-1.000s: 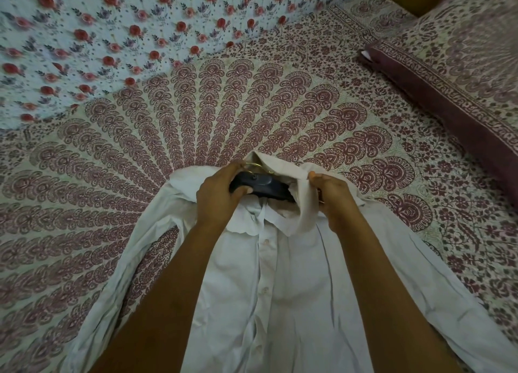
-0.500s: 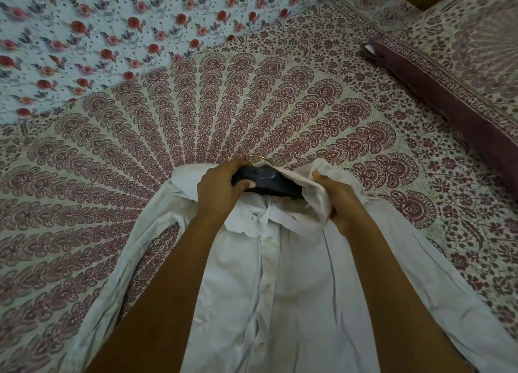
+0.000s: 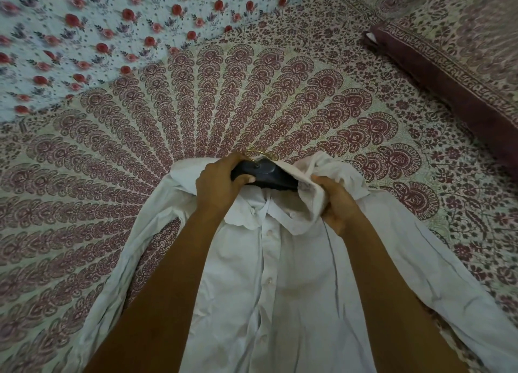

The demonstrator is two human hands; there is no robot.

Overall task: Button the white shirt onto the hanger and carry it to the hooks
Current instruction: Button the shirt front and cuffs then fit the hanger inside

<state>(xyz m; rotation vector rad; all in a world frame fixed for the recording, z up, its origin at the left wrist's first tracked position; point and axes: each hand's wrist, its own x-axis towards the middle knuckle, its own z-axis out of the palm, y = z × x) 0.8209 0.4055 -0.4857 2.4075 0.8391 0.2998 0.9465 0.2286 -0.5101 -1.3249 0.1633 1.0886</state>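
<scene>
The right hand (image 3: 339,204), fingers (image 3: 322,181) clutching bunched shirt (image 3: 280,288), has drawn it over the hanger (image 3: 266,175), which left hand (image 3: 217,185) grips.

left hand (image 3: 218,185) gripping, right hand (image 3: 337,204) gripping

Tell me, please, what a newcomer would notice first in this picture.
A crumpled white fabric shirt lies spread in the lower middle, on a maroon-patterned bedspread. At its collar the left hand grips a dark broad hanger, while the right hand bunches the shirt's shoulder fabric. A maroon-bordered patterned pillow sits at the upper right.
</scene>
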